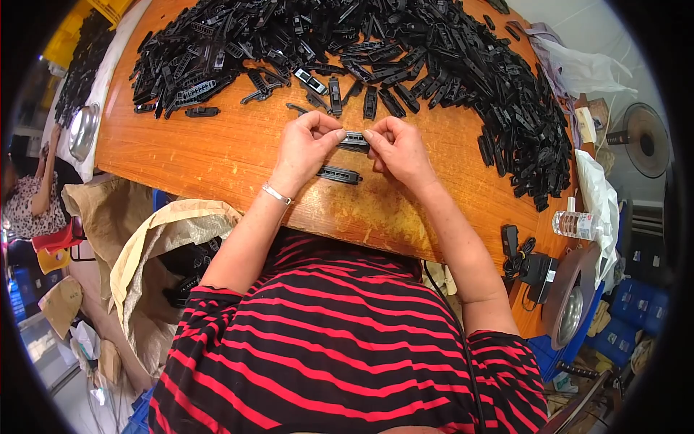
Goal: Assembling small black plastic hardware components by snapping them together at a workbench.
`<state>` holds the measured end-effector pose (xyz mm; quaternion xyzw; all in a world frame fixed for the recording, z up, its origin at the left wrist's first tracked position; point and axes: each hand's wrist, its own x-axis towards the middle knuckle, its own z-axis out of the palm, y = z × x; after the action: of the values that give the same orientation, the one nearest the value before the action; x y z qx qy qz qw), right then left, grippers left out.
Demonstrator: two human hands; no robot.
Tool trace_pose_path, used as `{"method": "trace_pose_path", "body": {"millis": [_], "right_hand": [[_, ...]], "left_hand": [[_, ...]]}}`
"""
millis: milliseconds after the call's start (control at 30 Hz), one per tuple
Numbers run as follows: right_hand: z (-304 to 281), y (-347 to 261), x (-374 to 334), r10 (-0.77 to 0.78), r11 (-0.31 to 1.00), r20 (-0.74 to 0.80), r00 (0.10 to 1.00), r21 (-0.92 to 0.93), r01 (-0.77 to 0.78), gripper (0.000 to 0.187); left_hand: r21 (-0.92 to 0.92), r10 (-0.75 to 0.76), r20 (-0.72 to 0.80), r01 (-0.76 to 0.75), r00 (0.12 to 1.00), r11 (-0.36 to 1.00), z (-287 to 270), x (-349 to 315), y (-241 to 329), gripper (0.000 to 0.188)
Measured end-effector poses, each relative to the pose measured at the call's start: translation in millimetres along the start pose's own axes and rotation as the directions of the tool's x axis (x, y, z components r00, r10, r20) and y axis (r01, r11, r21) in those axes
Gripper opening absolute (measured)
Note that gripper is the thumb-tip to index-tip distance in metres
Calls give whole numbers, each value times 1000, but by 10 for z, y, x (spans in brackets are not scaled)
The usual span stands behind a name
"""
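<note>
Between my two hands, just above the wooden table (238,155), is a small black slotted plastic part (353,140). My left hand (309,145) pinches its left end with thumb and fingertips, and my right hand (398,148) grips the right end the same way. A second black slotted plastic part (340,174) lies on the table near my left wrist, touched by neither hand. Beyond my fingers spreads a big heap of similar black plastic parts (383,54), with several loose ones at its near edge.
An open sack (134,253) with black parts inside stands at the table's left front. On the right edge are a clear plastic bottle (575,224), a black power adapter (538,277) and a round metal dish (570,315). Another person (36,195) is at far left.
</note>
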<state>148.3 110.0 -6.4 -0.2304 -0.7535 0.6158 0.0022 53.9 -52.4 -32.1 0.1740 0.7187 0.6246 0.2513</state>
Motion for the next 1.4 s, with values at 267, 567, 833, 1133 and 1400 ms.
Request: {"method": "trace_pose_path", "body": {"millis": [267, 567, 833, 1133, 1400], "right_hand": [[64, 76, -10, -22, 1000, -34, 999, 19, 23, 17], [10, 22, 52, 126, 985, 86, 988, -126, -115, 22], [10, 110, 94, 25, 939, 57, 998, -345, -4, 28], [-94, -19, 2, 13, 859, 161, 987, -507, 71, 25], [-85, -26, 499, -508, 510, -21, 861, -813, 281, 16]], "left_hand": [[146, 75, -49, -67, 996, 987, 15, 41, -111, 9], [399, -33, 6, 28, 999, 916, -60, 47, 46, 18], [555, 166, -16, -130, 986, 821, -12, -32, -16, 23], [399, 77, -12, -66, 997, 915, -284, -162, 14, 13], [832, 616, 107, -409, 780, 374, -470, 103, 86, 31]]}}
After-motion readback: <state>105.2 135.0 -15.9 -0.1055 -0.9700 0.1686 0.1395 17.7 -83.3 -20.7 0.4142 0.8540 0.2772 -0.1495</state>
